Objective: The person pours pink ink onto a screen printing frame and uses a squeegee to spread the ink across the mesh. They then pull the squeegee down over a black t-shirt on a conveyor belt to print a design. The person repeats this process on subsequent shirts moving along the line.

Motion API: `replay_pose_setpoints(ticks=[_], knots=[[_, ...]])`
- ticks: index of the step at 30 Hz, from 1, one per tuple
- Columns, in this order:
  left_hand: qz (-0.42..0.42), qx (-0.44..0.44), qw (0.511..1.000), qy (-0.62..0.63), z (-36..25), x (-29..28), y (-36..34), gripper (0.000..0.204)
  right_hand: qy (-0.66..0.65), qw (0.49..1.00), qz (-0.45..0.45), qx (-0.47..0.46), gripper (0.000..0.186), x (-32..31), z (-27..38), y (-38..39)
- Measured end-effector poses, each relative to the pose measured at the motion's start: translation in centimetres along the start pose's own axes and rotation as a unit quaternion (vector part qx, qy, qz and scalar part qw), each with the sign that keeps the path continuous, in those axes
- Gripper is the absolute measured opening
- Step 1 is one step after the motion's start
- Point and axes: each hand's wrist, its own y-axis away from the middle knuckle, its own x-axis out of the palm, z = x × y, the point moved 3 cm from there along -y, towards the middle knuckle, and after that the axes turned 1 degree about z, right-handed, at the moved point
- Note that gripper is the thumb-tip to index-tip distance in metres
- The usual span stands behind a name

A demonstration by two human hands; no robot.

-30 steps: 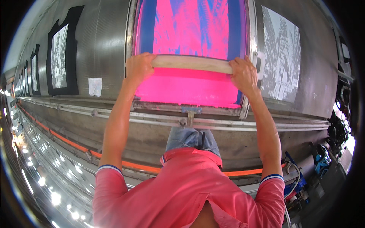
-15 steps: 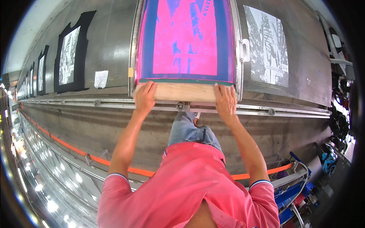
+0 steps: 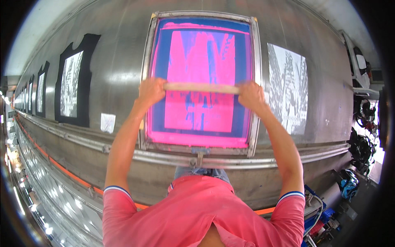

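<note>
A metal-framed printing screen (image 3: 145, 115) with blue mesh and bright pink ink (image 3: 201, 119) lies on the long metal table. My left hand (image 3: 151, 90) grips the left end of a wooden-handled squeegee (image 3: 201, 87) held across the middle of the screen, and my right hand (image 3: 251, 95) grips its right end, both slightly blurred. A thick strip of pink ink runs along the screen's near edge, and a thinner one along the far edge.
Black garments (image 3: 85, 90) printed in white lie in a row to the left, with a small white paper (image 3: 108, 122). A white-printed sheet or board (image 3: 288, 86) lies to the right. Metal rails (image 3: 312, 154) run along the table's near edge, above an orange bar (image 3: 57, 160).
The squeegee, in both my hands, has moved away from me from the screen's near edge to its middle since half a second ago. The view has shifted, showing the screen's whole frame.
</note>
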Motion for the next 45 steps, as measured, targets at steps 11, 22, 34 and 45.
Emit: replay_pose_setpoints(ticks=[11, 22, 34, 45], knots=[[-0.033, -0.002, 0.999, -0.029, 5.6, -2.7, -28.3, 0.023, 0.057, 0.997, 0.004, 0.047, 0.039, -3.8, -11.0, -26.7], [-0.016, -0.004, 0.996, -0.082, 4.9, -1.3, -24.8, 0.036, 0.034, 0.999, -0.006, 0.02, 0.039, -2.1, -9.2, -23.0], [-0.05, 0.02, 0.998, 0.032, -0.4, 3.6, 2.6, 0.049, -0.059, 0.998, -0.003, -0.018, 0.038, 2.9, 0.6, 2.5], [-0.089, 0.042, 0.994, 0.054, -4.6, 7.0, 22.3, 0.047, -0.088, 0.996, 0.011, -0.016, 0.04, 6.3, 6.9, 20.1]])
